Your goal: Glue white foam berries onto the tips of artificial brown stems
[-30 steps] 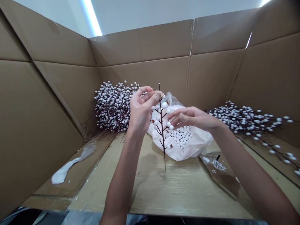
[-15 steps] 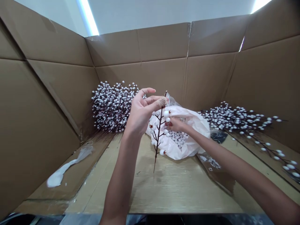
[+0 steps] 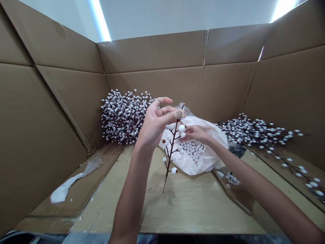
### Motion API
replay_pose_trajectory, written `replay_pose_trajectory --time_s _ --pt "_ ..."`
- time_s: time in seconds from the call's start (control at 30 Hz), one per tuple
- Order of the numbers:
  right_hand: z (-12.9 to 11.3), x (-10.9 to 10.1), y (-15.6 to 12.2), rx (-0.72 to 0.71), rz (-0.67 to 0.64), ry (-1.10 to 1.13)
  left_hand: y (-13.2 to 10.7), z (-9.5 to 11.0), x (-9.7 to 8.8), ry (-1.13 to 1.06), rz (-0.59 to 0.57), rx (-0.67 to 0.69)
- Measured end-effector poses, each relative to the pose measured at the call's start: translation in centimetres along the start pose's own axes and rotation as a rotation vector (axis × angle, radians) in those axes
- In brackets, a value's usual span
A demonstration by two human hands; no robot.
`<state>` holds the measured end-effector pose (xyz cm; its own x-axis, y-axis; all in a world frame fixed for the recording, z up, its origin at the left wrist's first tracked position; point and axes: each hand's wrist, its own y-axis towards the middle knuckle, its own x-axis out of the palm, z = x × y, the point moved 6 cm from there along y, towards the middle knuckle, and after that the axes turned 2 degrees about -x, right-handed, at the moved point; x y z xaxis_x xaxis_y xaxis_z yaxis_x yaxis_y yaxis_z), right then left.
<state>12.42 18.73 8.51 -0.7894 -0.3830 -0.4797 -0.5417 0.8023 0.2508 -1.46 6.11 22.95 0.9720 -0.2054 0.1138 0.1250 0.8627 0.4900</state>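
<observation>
My left hand (image 3: 156, 127), with a tan bandage on one finger, pinches the upper stem of an artificial berry branch (image 3: 170, 152). The branch has a thin dark brown stem and white foam berries, and it tilts with its top to the right. My right hand (image 3: 196, 134) curls against a white foam berry (image 3: 181, 128) near the top. Just behind both hands lies a white plastic bag (image 3: 209, 159) holding loose white foam balls (image 3: 192, 149).
Tall brown cardboard walls (image 3: 177, 88) surround a wood-grain surface (image 3: 189, 210). A dense heap of berry branches (image 3: 124, 117) stands at back left, and more branches (image 3: 259, 132) lie at right. A white plastic scrap (image 3: 66, 189) lies at left.
The branch has swung from leaning slightly left at its top to leaning right. My right hand has moved from above the bag to the berry near the branch top, its fingers curling in.
</observation>
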Motion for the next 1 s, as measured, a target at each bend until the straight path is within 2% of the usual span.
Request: replay_pose_trajectory --time_s 0.07,0.1,0.2,0.3,0.43,0.63,0.83,1.0 --pt "-2.0 -0.7 -1.3 -0.002 -0.035 0.128 0.0 0.0 0.0 0.006 -0.002 -0.001" --pt "-3.1 -1.0 -2.0 0.004 -0.047 0.282 -0.1 0.0 0.1 0.005 -0.007 -0.002" --pt "-6.9 -2.2 -4.0 -0.071 -0.046 0.52 -0.1 -0.1 0.4 -0.011 -0.044 -0.006" --pt "-10.1 -3.1 -5.7 -0.154 0.034 0.572 -0.2 -0.2 0.7 -0.014 -0.074 -0.01" --pt "-13.3 -3.1 -7.3 -0.272 0.066 0.613 -0.3 -0.4 1.3 -0.026 -0.105 -0.016" --pt "-14.0 -4.1 -8.9 -0.282 0.284 0.638 -0.5 -0.6 1.9 -0.057 -0.151 -0.032" --pt "-15.1 -4.9 -9.6 -0.379 0.309 0.698 -0.7 -0.8 2.7 -0.059 -0.191 -0.02" --pt "-15.2 -4.8 -9.4 -0.401 0.373 0.751 -1.2 -0.7 3.7 -0.056 -0.252 0.03"
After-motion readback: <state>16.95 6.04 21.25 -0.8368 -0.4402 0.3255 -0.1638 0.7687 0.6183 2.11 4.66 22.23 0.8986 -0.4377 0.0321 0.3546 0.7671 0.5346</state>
